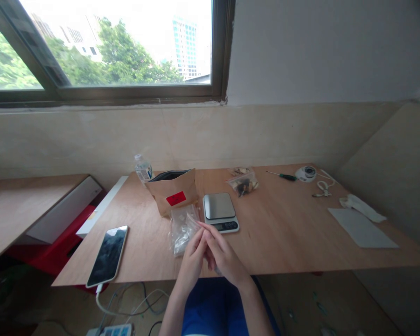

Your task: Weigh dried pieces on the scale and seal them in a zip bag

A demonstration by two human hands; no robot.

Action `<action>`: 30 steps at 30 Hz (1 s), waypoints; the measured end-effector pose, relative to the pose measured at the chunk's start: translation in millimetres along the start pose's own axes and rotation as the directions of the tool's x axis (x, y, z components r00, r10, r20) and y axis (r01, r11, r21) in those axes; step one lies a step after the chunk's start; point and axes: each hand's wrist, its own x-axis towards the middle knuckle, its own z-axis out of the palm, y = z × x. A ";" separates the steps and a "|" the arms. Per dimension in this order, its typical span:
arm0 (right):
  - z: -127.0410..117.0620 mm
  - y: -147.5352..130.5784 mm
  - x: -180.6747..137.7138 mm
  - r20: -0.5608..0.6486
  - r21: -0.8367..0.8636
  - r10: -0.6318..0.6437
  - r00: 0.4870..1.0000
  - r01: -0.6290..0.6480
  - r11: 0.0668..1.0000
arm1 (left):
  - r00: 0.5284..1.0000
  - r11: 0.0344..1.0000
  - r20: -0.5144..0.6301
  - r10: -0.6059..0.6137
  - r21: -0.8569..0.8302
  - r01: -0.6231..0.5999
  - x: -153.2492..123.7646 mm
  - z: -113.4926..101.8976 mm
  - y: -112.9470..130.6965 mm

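My left hand (195, 249) and my right hand (224, 254) meet at the table's front edge, thumbs and fingertips pressed together. Between them they pinch a clear plastic bag, mostly hidden by the fingers; only a small see-through bit (217, 270) shows below my right hand. Just beyond the left fingers lie clear zip bags (182, 231), flat on the wood. A kitchen scale (219, 206) with a steel plate and a dark display sits right behind my right fingertips, its plate bare. Behind the clear bags stands a brown paper pouch (177, 189) with a red label, its top open.
A phone (108, 255) on a charging cable lies at the left. Farther back are a water bottle (143, 168), small bags of dried pieces (244, 183), a screwdriver (287, 177) and a white dome camera (305, 173). White paper (362, 228) and a white cloth-like item (362, 207) lie right.
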 end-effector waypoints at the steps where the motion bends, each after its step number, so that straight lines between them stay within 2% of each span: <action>1: -0.9 0.4 0.2 0.019 0.018 0.003 1.000 -0.004 1.000 | 1.000 1.000 0.000 0.001 -0.003 -0.001 -0.5 0.9 1.3; 5: -3.4 1.1 0.7 0.071 0.079 -0.022 0.997 0.016 0.997 | 1.000 1.000 0.011 0.007 -0.030 -0.007 -1.6 1.6 1.7; 11: -3.7 -3.6 -0.3 0.031 0.129 -0.038 0.999 0.034 0.991 | 0.999 0.997 -0.029 0.032 -0.070 -0.034 -0.6 2.7 -5.7; 18: -7.8 0.4 -0.5 -0.011 0.180 -0.059 0.998 0.060 0.982 | 0.994 0.994 0.027 0.103 0.042 -0.104 2.9 3.8 -7.3; 25: -18.8 6.4 5.8 -0.167 -0.041 -0.185 0.968 0.181 0.983 | 0.977 0.949 0.096 0.192 0.234 -0.210 3.7 -5.7 0.2; 30: -19.6 6.2 8.3 -0.255 -0.165 -0.203 0.945 0.164 0.973 | 0.980 0.929 0.075 0.183 0.313 -0.198 9.5 -5.6 -4.7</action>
